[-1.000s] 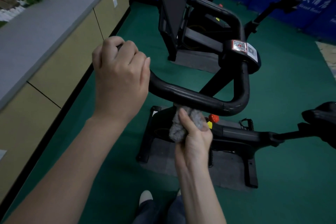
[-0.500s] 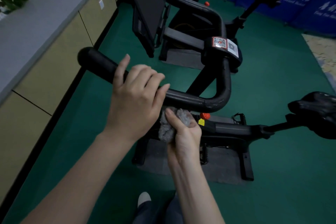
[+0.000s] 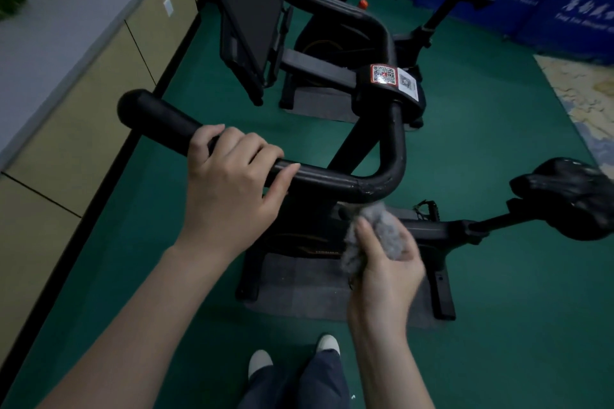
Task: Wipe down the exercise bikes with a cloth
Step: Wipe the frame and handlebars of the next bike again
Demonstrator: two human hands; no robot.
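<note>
Cloth (image 3: 375,236) sits bunched in my gripping right hand (image 3: 385,269) just below the handlebar (image 3: 332,179) bend, and I worry my left hand (image 3: 232,189), clasped round the bar, leaves that stretch unwiped.

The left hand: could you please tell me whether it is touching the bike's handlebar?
Touching. The head view shows the left hand wrapped over the black handlebar, fingers curled across its top with no gap.

Left hand (image 3: 229,189) gripping black handlebar (image 3: 325,178), right hand (image 3: 382,262) holding blurred, seemingly grey cloth (image 3: 375,232)
</note>
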